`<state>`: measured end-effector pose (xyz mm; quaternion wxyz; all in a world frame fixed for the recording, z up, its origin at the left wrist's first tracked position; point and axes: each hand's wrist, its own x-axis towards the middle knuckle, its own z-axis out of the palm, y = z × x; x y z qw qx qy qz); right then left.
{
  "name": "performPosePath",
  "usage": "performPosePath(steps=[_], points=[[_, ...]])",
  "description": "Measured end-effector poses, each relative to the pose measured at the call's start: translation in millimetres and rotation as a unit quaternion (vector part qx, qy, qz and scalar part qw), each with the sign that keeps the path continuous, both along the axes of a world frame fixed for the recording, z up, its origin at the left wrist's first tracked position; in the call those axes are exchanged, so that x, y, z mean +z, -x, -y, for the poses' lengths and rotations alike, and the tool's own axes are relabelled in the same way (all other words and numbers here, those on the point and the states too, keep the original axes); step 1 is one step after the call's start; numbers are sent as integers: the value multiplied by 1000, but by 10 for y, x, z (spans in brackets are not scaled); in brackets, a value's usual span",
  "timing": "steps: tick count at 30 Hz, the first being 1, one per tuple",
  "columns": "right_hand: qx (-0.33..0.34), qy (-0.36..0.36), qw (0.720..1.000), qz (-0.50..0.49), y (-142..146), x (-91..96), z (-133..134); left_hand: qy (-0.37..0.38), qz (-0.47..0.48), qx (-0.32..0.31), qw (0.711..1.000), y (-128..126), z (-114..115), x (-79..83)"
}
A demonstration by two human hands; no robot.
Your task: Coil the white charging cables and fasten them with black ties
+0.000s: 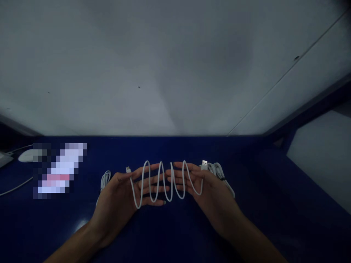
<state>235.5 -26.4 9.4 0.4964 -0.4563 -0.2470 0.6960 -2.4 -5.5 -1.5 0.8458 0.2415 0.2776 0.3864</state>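
Observation:
A white USB charging cable (172,182) stretches in several loose, spring-like loops across the upturned fingers of both hands. My left hand (115,204) grips one end under its thumb, and the small USB-C-looking plug (128,170) sticks up past the thumb tip. At the other end, my right hand (219,208) pinches the larger USB-A plug (204,164) between thumb and fingers. The remaining fingers of both hands are spread flat beneath the loops, fingertips nearly meeting in the middle. Tied white cable bundles lie behind the left hand (106,178) and the right hand, partly hidden.
A blue tabletop (170,241) lies under my hands, with a pale wall (137,65) rising behind it. On the left are a pixelated bright object (63,164), a white rounded device (26,155) and a white cord (19,188). A pale panel (323,153) stands at right.

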Motion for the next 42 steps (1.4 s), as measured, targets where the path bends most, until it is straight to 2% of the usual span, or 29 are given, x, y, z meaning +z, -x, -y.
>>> performPosePath(steps=[8,15,25,42], points=[[19,-25,999,-17,-2,18,-3,8,41,7,999,1,-3,-20],[27,-29,999,-23,3,42,4,0,30,11,1000,29,19,-43],[11,-20,1000,-10,26,61,13,11,56,11,998,4,-2,-33],[12,-19,1000,3,4,33,8,35,29,38,998,-6,0,19]])
